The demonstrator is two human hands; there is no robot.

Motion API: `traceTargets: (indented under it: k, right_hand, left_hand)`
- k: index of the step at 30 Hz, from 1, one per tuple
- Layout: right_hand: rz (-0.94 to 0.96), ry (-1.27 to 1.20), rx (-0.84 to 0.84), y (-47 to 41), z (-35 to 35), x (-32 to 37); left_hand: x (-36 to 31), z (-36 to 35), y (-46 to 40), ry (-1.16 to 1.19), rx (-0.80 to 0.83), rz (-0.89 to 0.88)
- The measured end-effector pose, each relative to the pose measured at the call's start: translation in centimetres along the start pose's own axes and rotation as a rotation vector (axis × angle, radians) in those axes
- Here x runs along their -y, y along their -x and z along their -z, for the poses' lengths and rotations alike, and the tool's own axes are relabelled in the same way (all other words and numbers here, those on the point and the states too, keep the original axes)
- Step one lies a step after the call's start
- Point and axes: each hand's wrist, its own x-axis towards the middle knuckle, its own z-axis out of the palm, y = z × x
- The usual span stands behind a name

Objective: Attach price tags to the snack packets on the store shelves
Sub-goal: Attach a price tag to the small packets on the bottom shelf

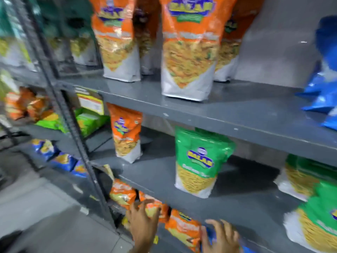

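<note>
Small orange foil snack packets [183,228] lie in a row on the lowest visible grey metal shelf [228,203], under the tiers that carry a tall green pouch [197,161] and big orange-and-white pouches [189,48]. The left hand [142,221] reaches in with fingers spread and curled around one of these small orange packets [154,209], touching it; whether that grip is fully closed cannot be told through the blur. The right hand [221,236] hovers just beside the row with fingers apart over something blue [209,236], too smeared to identify, and whether it grips that cannot be told either. No price tag can be made out in either hand.

The step in hand appears to be picking out a packet to tag. To do it well, the left hand should draw the packet forward and hold it flat and steady, so the tag can go on a smooth face away from the crimped edges, without knocking its neighbours off the shelf lip.
</note>
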Motion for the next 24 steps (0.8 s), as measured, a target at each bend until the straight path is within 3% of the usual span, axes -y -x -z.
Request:
traceTargets:
  k: [1, 3, 7, 10, 13, 17, 24]
  right_hand:
    - [0.059, 0.012, -0.057, -0.1, -1.7, 2.7]
    - [0.173, 0.065, 0.030, -0.5, -5.6, 8.4]
    - [0.297, 0.132, 0.358, -1.9, -12.3, 19.1]
    - [0.472, 0.261, 0.422, -3.9, -18.8, 26.5]
    - [0.565, 0.381, 0.501, -6.9, -21.9, 29.2]
    - [0.552, 0.496, 0.640, -8.2, -27.0, 32.1]
    - [0.551, 0.590, 0.595, -7.9, -30.1, 33.0]
  left_hand:
    - [1.5, 1.3, -2.1, 0.034, -0.020, 0.083]
    - [4.9, 3.5, -6.0, 0.174, 0.028, 0.279]
    - [10.3, 5.6, -12.5, 0.696, 0.178, 0.621]
    - [12.8, 6.4, -18.0, 0.801, 0.349, 0.828]
    - [12.3, 5.4, -19.6, 0.894, 0.449, 0.890]
    - [12.4, 5.5, -22.5, 1.047, 0.634, 0.890]
    - [12.6, 4.5, -24.2, 1.053, 0.671, 0.924]
